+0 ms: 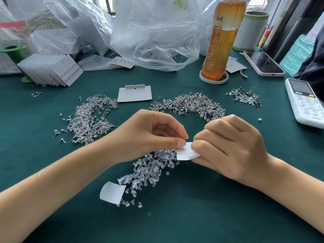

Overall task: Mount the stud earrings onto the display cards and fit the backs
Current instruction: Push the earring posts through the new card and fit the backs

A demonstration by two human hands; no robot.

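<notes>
Dark green table (pixel 201 216) fills the frame; window light along the top edge behind crumpled clear plastic bags (pixel 154 32). Upper right: amber drink bottle (pixel 222 41) standing in a white ring, phone (pixel 263 63) face up, white remote (pixel 306 102) at the right edge. Upper left: fanned stack of finished cards (pixel 52 69) beside a green spool (pixel 14 51). Blank display card (pixel 134 93) lies flat at upper centre, between two heaps of stud earrings (pixel 91 118), left and right of centre. Pile of clear earring backs (pixel 149 171) sits centre, just below the hands, with a curled white paper scrap (pixel 112 192) at its lower left end.

Small card (pixel 186 152) held at centre frame, above the backs pile. Right hand (pixel 231 146) grips the card's right side, fingers curled round it. Left hand (pixel 150 135) pinches thumb against forefinger at the card's upper left edge, touching it; a thin post shows there, whether a back is in the pinch, can't tell.
</notes>
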